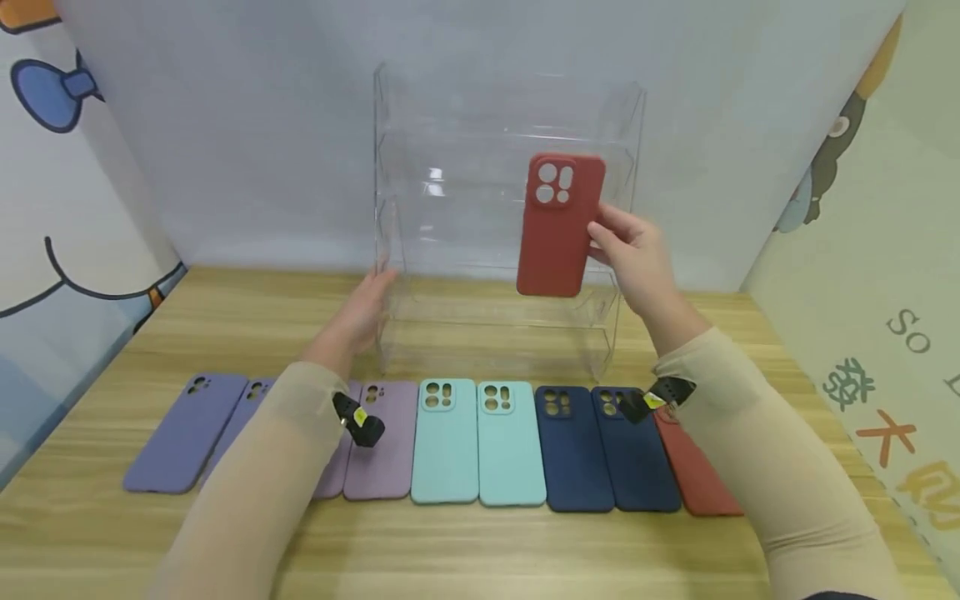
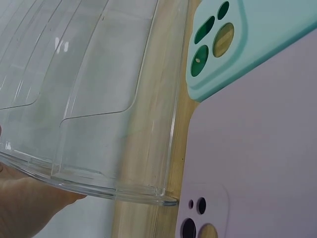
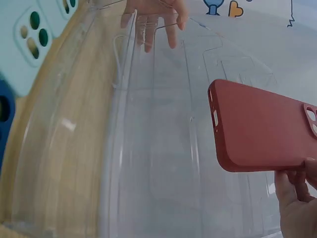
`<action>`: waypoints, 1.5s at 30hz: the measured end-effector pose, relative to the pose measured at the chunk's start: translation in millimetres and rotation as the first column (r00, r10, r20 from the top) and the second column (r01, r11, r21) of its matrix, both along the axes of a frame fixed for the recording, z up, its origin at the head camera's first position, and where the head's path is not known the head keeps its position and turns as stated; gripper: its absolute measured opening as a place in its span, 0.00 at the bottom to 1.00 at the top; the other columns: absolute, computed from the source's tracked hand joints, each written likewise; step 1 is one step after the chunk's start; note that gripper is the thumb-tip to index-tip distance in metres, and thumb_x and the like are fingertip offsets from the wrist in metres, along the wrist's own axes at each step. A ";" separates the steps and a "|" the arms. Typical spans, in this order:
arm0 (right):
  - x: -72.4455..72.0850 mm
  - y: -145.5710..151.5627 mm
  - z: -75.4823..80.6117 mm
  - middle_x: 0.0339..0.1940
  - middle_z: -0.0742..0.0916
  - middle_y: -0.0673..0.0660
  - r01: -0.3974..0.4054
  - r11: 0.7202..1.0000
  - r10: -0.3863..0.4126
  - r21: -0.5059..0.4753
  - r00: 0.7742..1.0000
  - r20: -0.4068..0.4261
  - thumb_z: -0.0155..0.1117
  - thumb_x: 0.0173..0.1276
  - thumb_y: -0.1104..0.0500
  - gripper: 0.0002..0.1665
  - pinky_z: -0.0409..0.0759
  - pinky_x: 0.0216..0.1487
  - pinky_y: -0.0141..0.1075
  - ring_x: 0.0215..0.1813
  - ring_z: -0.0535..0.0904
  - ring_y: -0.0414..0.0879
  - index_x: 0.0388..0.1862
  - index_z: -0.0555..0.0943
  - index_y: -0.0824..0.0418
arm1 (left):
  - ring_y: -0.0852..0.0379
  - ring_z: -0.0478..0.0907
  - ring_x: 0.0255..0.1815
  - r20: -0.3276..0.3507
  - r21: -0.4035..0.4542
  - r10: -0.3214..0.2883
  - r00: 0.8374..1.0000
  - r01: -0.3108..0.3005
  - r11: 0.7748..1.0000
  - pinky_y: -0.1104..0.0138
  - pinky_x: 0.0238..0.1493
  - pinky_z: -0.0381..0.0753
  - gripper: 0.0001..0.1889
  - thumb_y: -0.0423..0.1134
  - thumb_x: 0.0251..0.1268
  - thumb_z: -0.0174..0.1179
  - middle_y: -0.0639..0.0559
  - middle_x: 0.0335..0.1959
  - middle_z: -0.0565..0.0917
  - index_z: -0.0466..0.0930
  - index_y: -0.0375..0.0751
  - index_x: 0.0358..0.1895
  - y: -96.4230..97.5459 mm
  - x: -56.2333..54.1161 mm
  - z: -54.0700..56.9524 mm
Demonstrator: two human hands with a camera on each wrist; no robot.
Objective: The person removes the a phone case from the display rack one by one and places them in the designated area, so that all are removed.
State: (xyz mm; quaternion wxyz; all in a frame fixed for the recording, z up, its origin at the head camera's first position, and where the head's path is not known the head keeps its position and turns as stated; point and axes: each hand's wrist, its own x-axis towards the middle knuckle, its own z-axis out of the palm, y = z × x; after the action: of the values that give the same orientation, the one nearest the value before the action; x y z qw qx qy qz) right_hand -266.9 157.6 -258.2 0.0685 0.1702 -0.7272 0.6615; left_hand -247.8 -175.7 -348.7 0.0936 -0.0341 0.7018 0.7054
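A red phone case (image 1: pixel 557 250) is pinched along its right edge by my right hand (image 1: pixel 636 254), which holds it upright in front of a clear acrylic display rack (image 1: pixel 491 317). Its camera cutouts sit at the top left. In the right wrist view, thumb and fingers meet at the edge of the red case (image 3: pixel 262 129). My left hand (image 1: pixel 363 308) grips the rack's left side panel low down. Through the clear plastic, the right wrist view shows the fingers of this left hand (image 3: pixel 153 22) reaching past the panel edge.
In front of the rack lies a row of phone cases: purple (image 1: pixel 183 437), mauve (image 1: pixel 381 454), mint (image 1: pixel 446 450), navy (image 1: pixel 576 458) and another red one (image 1: pixel 705 475). My forearms cover parts of the row. A pale wall (image 1: pixel 285 167) stands behind the wooden table (image 1: pixel 247 317).
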 end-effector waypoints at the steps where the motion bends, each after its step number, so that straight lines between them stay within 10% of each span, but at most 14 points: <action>1: 3.5 9.2 -3.0 0.56 0.78 0.62 -0.009 1.000 0.009 0.000 1.000 0.018 0.55 0.70 0.61 0.25 0.79 0.49 0.30 0.50 0.78 0.42 0.65 0.69 0.65 | 0.44 0.29 0.73 -0.005 0.005 -0.001 1.000 0.001 1.000 0.50 0.70 0.35 0.32 0.52 0.74 0.37 0.49 0.75 0.30 0.31 0.61 0.74 1.0 -1.2 -0.1; 16: 53.6 131.4 -51.3 0.48 0.81 0.40 -0.113 0.993 0.100 0.039 0.966 0.240 0.53 0.71 0.59 0.36 0.78 0.46 0.26 0.48 0.79 0.33 0.69 0.53 0.77 | 0.45 0.28 0.73 -0.012 -0.007 0.001 1.000 -0.002 1.000 0.48 0.70 0.35 0.32 0.51 0.75 0.35 0.50 0.75 0.29 0.30 0.60 0.74 2.3 -6.1 -3.4; 28: 69.7 228.7 -85.6 0.47 0.79 0.41 -0.281 0.922 0.108 0.266 0.847 0.520 0.44 0.76 0.60 0.37 0.78 0.49 0.30 0.46 0.78 0.30 0.65 0.43 0.86 | 0.44 0.28 0.73 -0.008 -0.009 -0.011 1.000 0.011 1.000 0.46 0.69 0.33 0.33 0.52 0.74 0.36 0.50 0.75 0.29 0.29 0.58 0.74 1.3 -3.1 1.8; 39: 58.8 277.1 -99.2 0.47 0.80 0.41 -0.450 0.854 0.186 0.261 0.733 0.654 0.44 0.75 0.63 0.34 0.79 0.49 0.35 0.47 0.79 0.36 0.63 0.46 0.89 | 0.44 0.29 0.73 -0.011 -0.027 0.003 1.000 -0.003 1.000 0.46 0.69 0.35 0.32 0.51 0.75 0.35 0.47 0.75 0.30 0.29 0.57 0.74 -3.9 -1.4 6.1; 45: 59.6 287.9 -106.0 0.49 0.80 0.44 -0.456 0.836 0.150 0.304 0.723 0.674 0.45 0.75 0.63 0.32 0.79 0.50 0.35 0.48 0.78 0.34 0.63 0.49 0.87 | 0.44 0.27 0.73 -0.016 0.003 0.000 1.000 0.000 1.000 0.47 0.70 0.34 0.32 0.50 0.75 0.35 0.48 0.74 0.29 0.30 0.57 0.74 -1.1 -3.1 6.9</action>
State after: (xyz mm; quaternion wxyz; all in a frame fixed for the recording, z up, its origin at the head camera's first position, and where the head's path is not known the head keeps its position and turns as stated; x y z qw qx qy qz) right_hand -207.3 445.4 -364.2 -0.3303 0.0721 -0.8007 0.4946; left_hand -250.9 -176.8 -341.7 0.0880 -0.0286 0.7016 0.7066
